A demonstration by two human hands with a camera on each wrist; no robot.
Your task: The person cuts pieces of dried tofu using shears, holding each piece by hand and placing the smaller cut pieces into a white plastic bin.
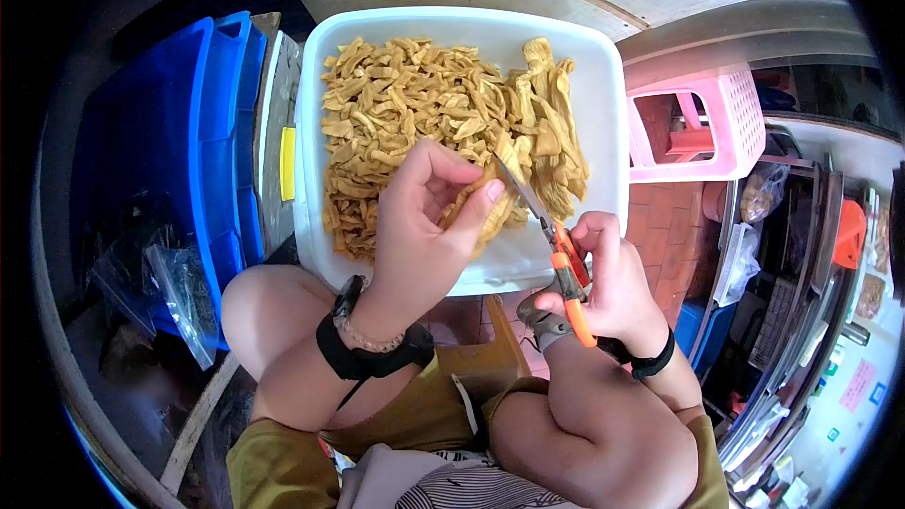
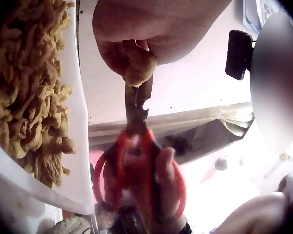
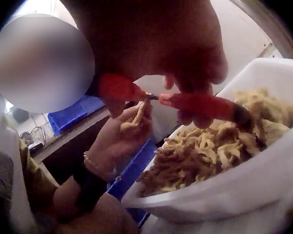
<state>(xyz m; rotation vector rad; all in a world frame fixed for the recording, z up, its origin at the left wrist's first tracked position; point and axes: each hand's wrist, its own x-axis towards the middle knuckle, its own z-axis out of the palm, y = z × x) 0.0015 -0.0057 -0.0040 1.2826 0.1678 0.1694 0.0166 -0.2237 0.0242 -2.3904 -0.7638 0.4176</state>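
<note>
A white tub (image 1: 603,57) holds many short yellowish-brown strips (image 1: 396,104), with longer uncut pieces (image 1: 556,132) at its right side. Over the tub, my left hand (image 1: 424,217) pinches one yellowish piece (image 1: 485,212) between thumb and fingers. My right hand (image 1: 613,287) grips orange-handled scissors (image 1: 566,273), fingers in the loops, and the blades meet the held piece. In the left wrist view the scissors' blades (image 2: 136,105) touch the end of the piece (image 2: 140,68) below the left hand (image 2: 146,29). The right wrist view shows the left hand (image 3: 119,141) holding a piece beyond the scissors.
Blue crates (image 1: 222,151) stand left of the tub, with plastic bags (image 1: 184,297) nearby. A pink stool (image 1: 735,123) is to the right, above a red tiled floor (image 1: 660,226). Shelves (image 1: 792,273) with bags line the far right. The person's bare knees are below the tub.
</note>
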